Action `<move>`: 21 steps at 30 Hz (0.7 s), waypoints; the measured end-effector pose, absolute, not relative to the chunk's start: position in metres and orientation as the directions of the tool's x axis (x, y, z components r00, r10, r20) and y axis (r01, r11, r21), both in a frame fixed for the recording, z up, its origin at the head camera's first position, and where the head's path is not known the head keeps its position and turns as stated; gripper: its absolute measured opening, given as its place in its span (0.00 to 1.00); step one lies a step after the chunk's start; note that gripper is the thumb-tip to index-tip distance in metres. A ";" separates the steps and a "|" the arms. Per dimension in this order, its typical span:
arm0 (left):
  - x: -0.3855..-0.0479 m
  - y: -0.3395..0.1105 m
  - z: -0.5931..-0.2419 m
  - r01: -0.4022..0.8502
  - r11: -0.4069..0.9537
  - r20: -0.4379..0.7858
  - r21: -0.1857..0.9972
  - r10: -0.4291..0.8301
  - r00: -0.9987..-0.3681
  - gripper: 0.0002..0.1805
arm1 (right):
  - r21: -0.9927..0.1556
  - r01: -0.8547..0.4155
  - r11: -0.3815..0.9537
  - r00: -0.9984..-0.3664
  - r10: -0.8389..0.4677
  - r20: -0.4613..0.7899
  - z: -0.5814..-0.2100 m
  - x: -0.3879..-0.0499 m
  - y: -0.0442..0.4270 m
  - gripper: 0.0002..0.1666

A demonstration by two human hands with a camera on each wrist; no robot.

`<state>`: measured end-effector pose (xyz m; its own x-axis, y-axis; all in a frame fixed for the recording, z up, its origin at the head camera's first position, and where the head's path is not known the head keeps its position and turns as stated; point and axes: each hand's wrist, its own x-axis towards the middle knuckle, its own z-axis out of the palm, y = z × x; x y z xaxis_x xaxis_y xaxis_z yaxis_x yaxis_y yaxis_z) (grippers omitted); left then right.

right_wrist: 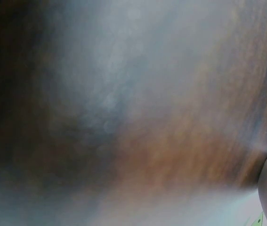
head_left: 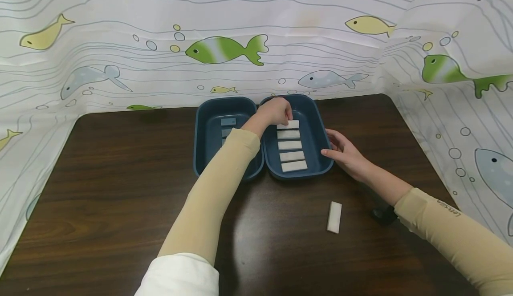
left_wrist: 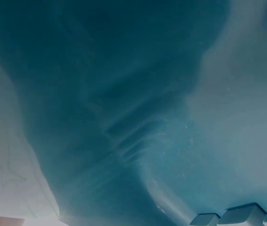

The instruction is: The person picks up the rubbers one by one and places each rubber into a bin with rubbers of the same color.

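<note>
My left hand [head_left: 275,111] reaches over the left blue tray [head_left: 196,138] into the right blue tray [head_left: 316,129]. Its fingertips pinch a white rectangular tile [head_left: 294,124] at the far end of a column. Several more white tiles [head_left: 290,145] lie below it, spaced apart on the tray floor. With thumb over the rim and fingers along the outside, my right hand [head_left: 348,154] grips the right tray's side wall. In the left wrist view, small blue tiles [left_wrist: 241,214] show at the lower corner; the hand's work is out of sight there.
Several blue tiles [head_left: 228,121] sit in the left tray, partly covered by my left forearm. One loose white tile [head_left: 334,217] lies on the dark wooden table [head_left: 120,198] in front of the right tray. A fish-patterned sheet [head_left: 160,73] hangs behind and around the table.
</note>
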<state>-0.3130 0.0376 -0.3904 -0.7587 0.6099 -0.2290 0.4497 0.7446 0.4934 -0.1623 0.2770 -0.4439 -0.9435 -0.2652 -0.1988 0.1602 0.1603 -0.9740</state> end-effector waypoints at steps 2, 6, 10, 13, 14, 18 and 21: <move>-0.313 0.038 -0.391 0.452 0.748 -0.221 0.486 0.605 -0.765 0.08 | -0.974 0.160 0.161 -0.944 -0.263 -0.199 -0.444 -0.162 0.277 0.41; -0.312 0.038 -0.391 0.455 0.756 -0.225 0.470 0.601 -0.767 0.09 | -0.973 0.164 0.163 -0.944 -0.262 -0.203 -0.443 -0.162 0.277 0.41; -0.313 0.038 -0.390 0.458 0.759 -0.247 0.462 0.606 -0.756 0.12 | -0.971 0.169 0.166 -0.943 -0.260 -0.209 -0.443 -0.162 0.277 0.42; -0.314 0.039 -0.390 0.461 0.760 -0.257 0.459 0.610 -0.750 0.14 | -0.971 0.170 0.169 -0.942 -0.260 -0.211 -0.442 -0.162 0.277 0.42; -0.314 0.039 -0.390 0.462 0.759 -0.258 0.459 0.611 -0.748 0.14 | -0.971 0.170 0.170 -0.942 -0.260 -0.211 -0.442 -0.161 0.277 0.42; -0.314 0.039 -0.391 0.467 0.758 -0.260 0.456 0.615 -0.744 0.15 | -0.971 0.170 0.170 -0.942 -0.262 -0.211 -0.442 -0.161 0.277 0.42; -0.314 0.038 -0.391 0.473 0.756 -0.262 0.454 0.620 -0.740 0.16 | -0.970 0.170 0.173 -0.942 -0.261 -0.212 -0.442 -0.161 0.277 0.42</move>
<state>-0.3139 0.0385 -0.3912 -0.7396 0.6199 -0.2621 0.4725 0.7556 0.4537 -0.1612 0.2769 -0.4422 -0.9417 -0.2615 -0.2119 0.1703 0.1727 -0.9701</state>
